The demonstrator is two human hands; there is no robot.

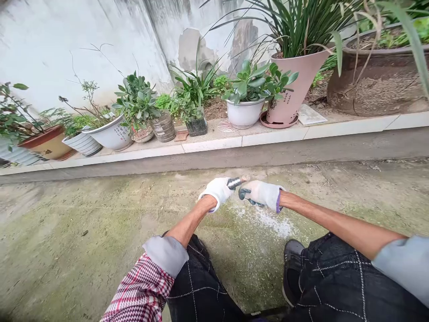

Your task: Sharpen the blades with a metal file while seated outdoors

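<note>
My left hand, in a white work glove, is closed around a short, shiny ribbed metal cylinder. A blurred brownish tip extends from the cylinder's right end, close to the other glove. Just to the right, my right hand wears a white glove with dark coated fingers and a purple cuff edge. Its fingers are curled; whatever they hold, if anything, is hidden. White powdery bits are scattered on the mossy ground below and beside the right hand.
A low tiled ledge runs across the view, carrying several potted plants, among them a white pot and a tall pink pot. Behind stands a peeling white wall. A dark shoe rests on the ground at the right.
</note>
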